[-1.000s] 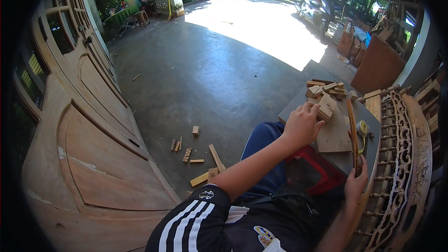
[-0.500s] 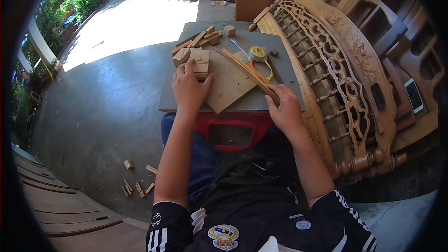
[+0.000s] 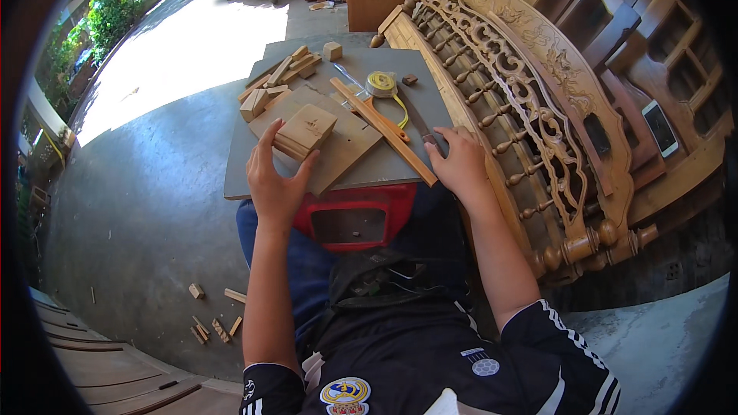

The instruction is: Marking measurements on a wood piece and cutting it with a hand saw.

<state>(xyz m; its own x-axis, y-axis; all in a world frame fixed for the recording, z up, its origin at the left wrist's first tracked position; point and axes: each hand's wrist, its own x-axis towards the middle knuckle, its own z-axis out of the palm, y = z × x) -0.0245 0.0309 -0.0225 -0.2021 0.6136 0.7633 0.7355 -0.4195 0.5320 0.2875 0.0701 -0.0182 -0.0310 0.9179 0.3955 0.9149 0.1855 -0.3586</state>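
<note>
The left hand's [image 3: 277, 183] fingers were spread apart at the near side of a square wooden block [image 3: 309, 126], thumb by its right corner and forefinger by its left; whether they touched it was unclear. The right hand's [image 3: 463, 163] fingers curved toward the handle end of a slim dark tool [image 3: 417, 119], and whether they gripped it could not be told. The block lay flat on a brown board [image 3: 344, 158], which rested on the grey bench [image 3: 432, 100]. Between the hands a long wooden strip [image 3: 384, 131] lay slantwise over the board's right side, an orange-handled tool [image 3: 403, 135] partly beneath it. Beyond the strip sat a tape measure [image 3: 378, 83], its yellow tape curling out, with a small dark piece [image 3: 410, 78] beside it. Wooden offcuts [image 3: 286, 71] were heaped past the block, near a pale cube [image 3: 332, 51]. Right of the bench leaned a carved wooden panel [image 3: 550, 69]; farther right lay a phone [image 3: 659, 128]. Small wood scraps [image 3: 221, 330] dotted the floor [image 3: 146, 215] at lower left.
</note>
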